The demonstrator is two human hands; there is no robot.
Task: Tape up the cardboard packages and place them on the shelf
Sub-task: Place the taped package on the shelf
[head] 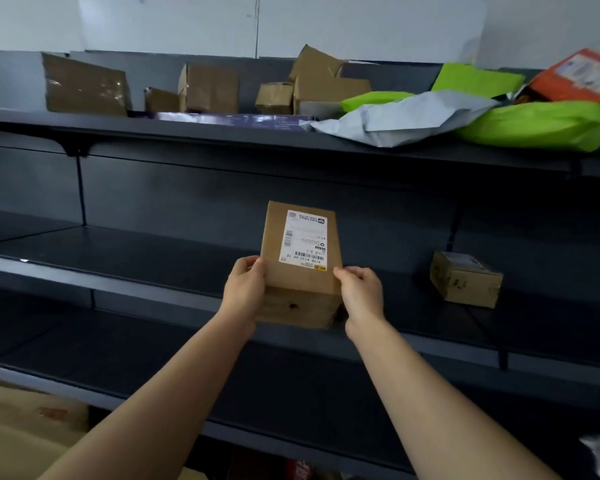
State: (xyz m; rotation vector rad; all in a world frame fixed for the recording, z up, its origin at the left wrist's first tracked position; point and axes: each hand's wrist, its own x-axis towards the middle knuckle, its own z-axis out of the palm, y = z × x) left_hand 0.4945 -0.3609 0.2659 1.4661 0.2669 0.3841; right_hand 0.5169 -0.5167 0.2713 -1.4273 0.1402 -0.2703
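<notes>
Left hand (245, 285), right hand (361, 292) gripping box (302, 277), long axis into shelf (136, 258)

Both arms bare, stretched forward. Left forearm (153, 393) comes in from 7 o'clock, right forearm (430, 393) from 5 o'clock, both converging toward 12. Left hand (245, 285) grips the cardboard package (302, 282) on its 9 o'clock side, thumb on top, fingers curled under. Right hand (361, 292) grips the 3 o'clock side, thumb on the top edge, fingers wrapped round. Wrists roughly level, hands apart, backs of hands up.
</notes>
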